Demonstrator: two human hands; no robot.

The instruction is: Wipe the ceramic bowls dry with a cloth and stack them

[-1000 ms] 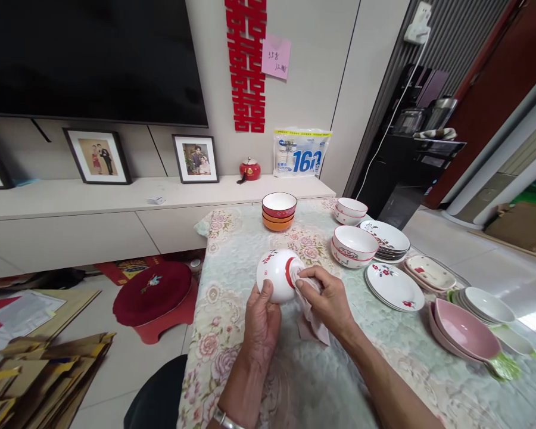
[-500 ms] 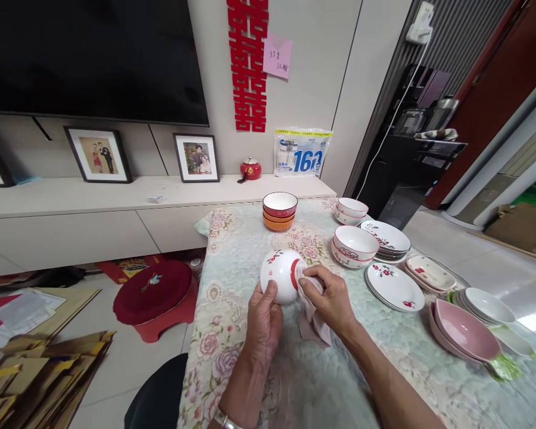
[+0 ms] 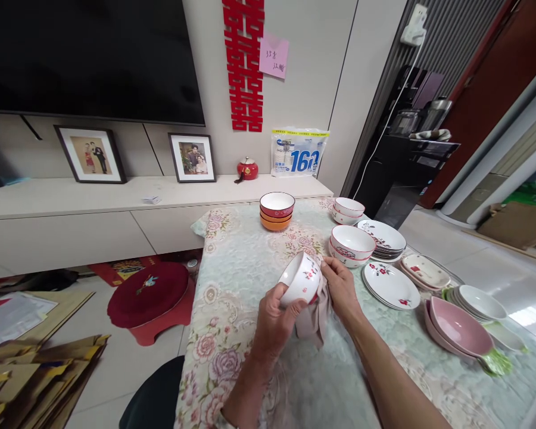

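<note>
A white bowl (image 3: 304, 280) with red flowers is tilted on its side above the table, its opening facing left. My left hand (image 3: 274, 319) grips it, thumb on the outer wall and fingers at the rim. My right hand (image 3: 339, 286) is closed on a pale pinkish-grey cloth (image 3: 311, 322), which lies against the bowl's right side and base and hangs down below it. Part of the bowl's foot is hidden by the cloth. Behind the bowl stands a stack of red and orange bowls (image 3: 277, 213).
On the flowered tablecloth (image 3: 223, 333), to the right, are white bowls with red rims (image 3: 352, 244), flowered plates (image 3: 390, 287), dark-patterned plates (image 3: 381, 236), rectangular dishes (image 3: 424, 269), small white bowls (image 3: 482, 302) and pink leaf-shaped dishes (image 3: 460, 328). A red stool (image 3: 149, 298) stands left of the table.
The bowl has turned from showing its base on the right to showing its opening on the left. My right hand has shifted with the cloth along the bowl's side.
</note>
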